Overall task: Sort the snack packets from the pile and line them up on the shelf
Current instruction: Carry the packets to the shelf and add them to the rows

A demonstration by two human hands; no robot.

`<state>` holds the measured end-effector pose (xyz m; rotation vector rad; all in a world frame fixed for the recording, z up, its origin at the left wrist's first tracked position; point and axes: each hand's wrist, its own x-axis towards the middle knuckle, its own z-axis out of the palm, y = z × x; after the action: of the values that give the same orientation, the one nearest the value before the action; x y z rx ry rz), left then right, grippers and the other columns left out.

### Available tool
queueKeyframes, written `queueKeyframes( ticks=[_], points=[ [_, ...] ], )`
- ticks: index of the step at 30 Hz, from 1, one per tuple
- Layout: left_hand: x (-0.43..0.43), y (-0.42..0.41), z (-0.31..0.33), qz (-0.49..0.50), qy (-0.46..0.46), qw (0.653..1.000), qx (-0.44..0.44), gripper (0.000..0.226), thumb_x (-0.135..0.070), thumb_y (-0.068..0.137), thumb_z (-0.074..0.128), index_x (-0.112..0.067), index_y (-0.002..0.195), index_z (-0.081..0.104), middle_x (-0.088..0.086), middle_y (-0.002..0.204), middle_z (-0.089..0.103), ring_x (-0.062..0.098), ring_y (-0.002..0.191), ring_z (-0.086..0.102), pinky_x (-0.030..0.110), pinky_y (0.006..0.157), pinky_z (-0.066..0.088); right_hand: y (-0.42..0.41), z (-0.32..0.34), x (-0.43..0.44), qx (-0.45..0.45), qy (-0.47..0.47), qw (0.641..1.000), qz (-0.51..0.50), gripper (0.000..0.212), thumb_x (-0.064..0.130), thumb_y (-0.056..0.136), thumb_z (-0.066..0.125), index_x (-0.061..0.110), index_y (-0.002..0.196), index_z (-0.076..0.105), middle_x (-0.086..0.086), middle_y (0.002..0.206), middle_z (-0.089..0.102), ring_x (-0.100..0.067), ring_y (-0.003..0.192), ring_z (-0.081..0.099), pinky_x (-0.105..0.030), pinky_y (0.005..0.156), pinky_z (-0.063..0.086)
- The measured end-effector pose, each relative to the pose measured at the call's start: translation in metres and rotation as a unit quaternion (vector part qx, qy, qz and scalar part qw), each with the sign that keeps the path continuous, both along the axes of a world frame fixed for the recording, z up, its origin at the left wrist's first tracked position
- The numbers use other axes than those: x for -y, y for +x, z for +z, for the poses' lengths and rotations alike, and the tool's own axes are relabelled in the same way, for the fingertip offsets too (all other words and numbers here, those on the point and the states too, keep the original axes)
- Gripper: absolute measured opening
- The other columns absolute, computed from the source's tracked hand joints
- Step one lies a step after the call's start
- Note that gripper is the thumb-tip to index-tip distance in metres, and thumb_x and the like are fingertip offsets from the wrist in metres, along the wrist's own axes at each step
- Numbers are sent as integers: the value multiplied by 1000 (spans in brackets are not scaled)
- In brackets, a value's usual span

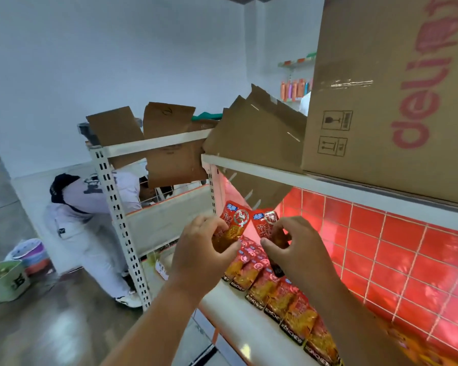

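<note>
My left hand grips a red and orange snack packet held upright above the white shelf. Beside it, my right hand pinches a second red packet of the same kind. Both packets hover over the far end of a row of matching packets that lie overlapping along the shelf, against the red tiled back wall. The lower halves of the held packets are hidden by my fingers.
An upper shelf board carries a large cardboard box and flattened cardboard that hangs over the edge. A second white rack stands to the left, with a person bending behind it. Buckets sit on the floor.
</note>
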<state>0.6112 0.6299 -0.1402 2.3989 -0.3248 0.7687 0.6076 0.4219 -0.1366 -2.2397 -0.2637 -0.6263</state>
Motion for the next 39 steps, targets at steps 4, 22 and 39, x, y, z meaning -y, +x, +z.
queueKeyframes(
  ticks=[4, 22, 39],
  points=[
    [-3, 26, -27, -9, -11, 999, -32, 35, -48, 81, 80, -32, 107, 63, -14, 105, 57, 7, 97, 55, 11, 75, 38, 20, -23, -1, -35, -11, 999, -25, 26, 42, 79, 75, 29, 75, 53, 9, 87, 52, -8, 76, 51, -30, 69, 47],
    [-61, 190, -198, -158, 150, 968, -123, 46, -58, 80, 62, -31, 117, 59, -7, 124, 64, 20, 112, 60, 45, 92, 54, 98, -159, -91, -264, -125, 922, -255, 41, 57, 77, 67, 27, 71, 41, 8, 82, 42, -11, 70, 46, -24, 58, 35],
    [-63, 233, -233, -246, 164, 954, -43, 39, -45, 76, 79, -22, 107, 73, -2, 108, 69, 19, 91, 63, 37, 77, 50, 132, -173, -130, -337, -176, 857, -349, 53, 66, 81, 58, 19, 104, 64, -5, 114, 54, -23, 103, 54, -35, 85, 54]
  ],
)
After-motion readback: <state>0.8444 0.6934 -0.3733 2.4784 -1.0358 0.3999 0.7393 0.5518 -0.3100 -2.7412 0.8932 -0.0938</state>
